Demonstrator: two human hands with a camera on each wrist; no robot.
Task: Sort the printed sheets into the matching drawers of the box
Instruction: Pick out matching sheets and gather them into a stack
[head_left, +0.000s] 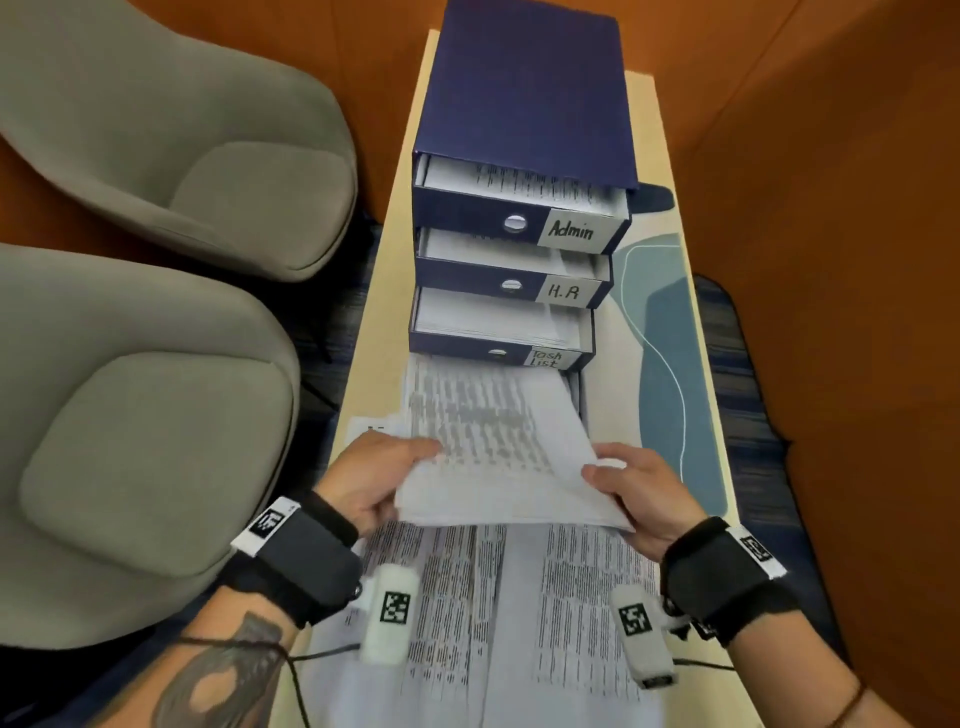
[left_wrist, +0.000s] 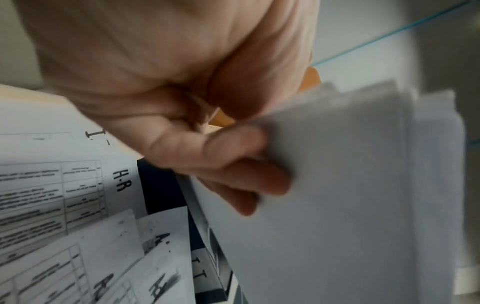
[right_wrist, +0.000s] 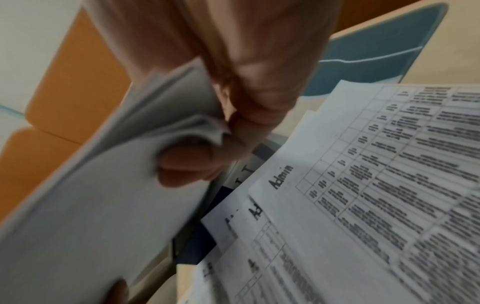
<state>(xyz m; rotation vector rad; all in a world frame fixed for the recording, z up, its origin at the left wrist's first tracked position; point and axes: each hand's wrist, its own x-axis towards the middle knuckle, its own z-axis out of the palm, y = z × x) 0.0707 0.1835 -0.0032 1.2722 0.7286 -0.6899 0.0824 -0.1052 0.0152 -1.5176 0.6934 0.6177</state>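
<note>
Holding the bundle of sheets (head_left: 493, 441) with my left hand (head_left: 371, 480) and right hand (head_left: 636, 493) pinching its near corners, I point its long axis straight ahead toward the bottom drawer (head_left: 574, 395).

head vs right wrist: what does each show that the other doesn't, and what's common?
Head only: the blue drawer box with three labelled drawers pulled out, Admin, H.R and Task List, all holding paper; two grey chairs; the left hand.

Right wrist only: the underside of the held sheets, where the right hand's fingers curl beneath them; a legible "Admin" heading on a loose sheet on the table.

Both: the right hand gripping the held sheets' edge, printed pages on the table, the blue-patterned tabletop.
</note>
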